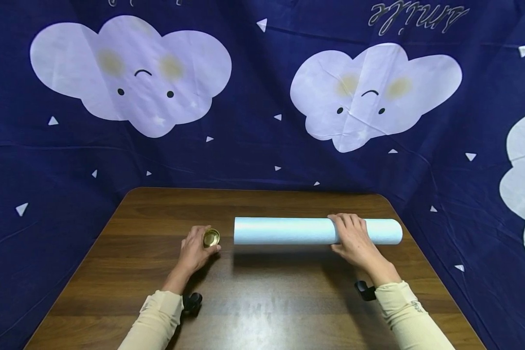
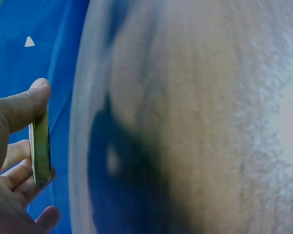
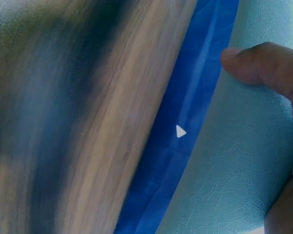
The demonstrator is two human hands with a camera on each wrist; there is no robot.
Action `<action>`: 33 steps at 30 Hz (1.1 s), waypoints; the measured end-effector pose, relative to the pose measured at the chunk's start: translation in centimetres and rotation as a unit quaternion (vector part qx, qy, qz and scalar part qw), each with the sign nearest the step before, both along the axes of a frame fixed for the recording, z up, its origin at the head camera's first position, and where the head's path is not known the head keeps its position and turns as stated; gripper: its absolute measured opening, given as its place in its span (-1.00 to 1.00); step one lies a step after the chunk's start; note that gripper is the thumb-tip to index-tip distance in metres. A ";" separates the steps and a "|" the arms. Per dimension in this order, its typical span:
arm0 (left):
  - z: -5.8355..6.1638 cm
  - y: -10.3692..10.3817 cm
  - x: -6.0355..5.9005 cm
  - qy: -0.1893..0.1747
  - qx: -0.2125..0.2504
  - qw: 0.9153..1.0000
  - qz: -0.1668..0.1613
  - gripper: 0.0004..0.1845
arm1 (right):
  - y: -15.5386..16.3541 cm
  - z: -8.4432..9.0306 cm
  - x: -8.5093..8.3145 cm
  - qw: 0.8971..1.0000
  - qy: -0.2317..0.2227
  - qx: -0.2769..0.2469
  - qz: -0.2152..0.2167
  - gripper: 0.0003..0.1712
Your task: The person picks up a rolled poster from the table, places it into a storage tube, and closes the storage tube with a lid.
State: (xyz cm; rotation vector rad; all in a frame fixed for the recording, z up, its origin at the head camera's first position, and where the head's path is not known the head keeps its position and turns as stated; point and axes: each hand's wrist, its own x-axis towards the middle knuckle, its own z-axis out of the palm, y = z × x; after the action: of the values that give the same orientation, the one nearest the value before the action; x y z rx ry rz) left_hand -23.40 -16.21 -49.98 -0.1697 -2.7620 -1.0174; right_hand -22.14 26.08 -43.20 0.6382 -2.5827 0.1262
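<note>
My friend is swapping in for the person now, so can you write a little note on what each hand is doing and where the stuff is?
Left hand: its grip pinches a small round gold cap, thumb on one edge and fingers on the other, held just off the left end of the tube.
Right hand: lies over the pale blue tube near its right end, fingers curled round it.
The tube lies on its side across the brown wooden table, left to right.
Done: cap picked up, tube steadied.
Left: the cap is not on the tube; a gap shows between them. Whether it belongs on that end I cannot tell.
</note>
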 end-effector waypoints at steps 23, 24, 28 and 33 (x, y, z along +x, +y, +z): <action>3.6 0.0 1.3 0.028 0.044 0.999 0.016 -0.26 | 0.3 -0.3 -0.5 1.000 0.006 -0.010 0.003 -0.03; 3.8 0.0 1.4 0.030 0.047 0.998 0.016 -0.26 | 0.3 -0.3 -0.5 1.000 0.006 -0.010 0.003 -0.04; 4.9 0.0 1.7 0.021 0.068 0.997 0.015 -0.25 | 0.3 -0.3 -0.6 1.000 0.006 -0.012 0.004 -0.03; 5.9 0.0 1.9 -0.019 0.120 0.993 0.004 -0.26 | 0.3 -0.3 -0.7 1.000 0.009 -0.012 0.005 -0.03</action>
State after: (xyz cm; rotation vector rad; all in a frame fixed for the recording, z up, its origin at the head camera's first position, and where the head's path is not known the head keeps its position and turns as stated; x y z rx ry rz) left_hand -21.49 -16.24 -44.03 -0.1051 -2.6407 -1.3528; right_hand -22.84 26.34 -43.49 0.6412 -2.5568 0.1534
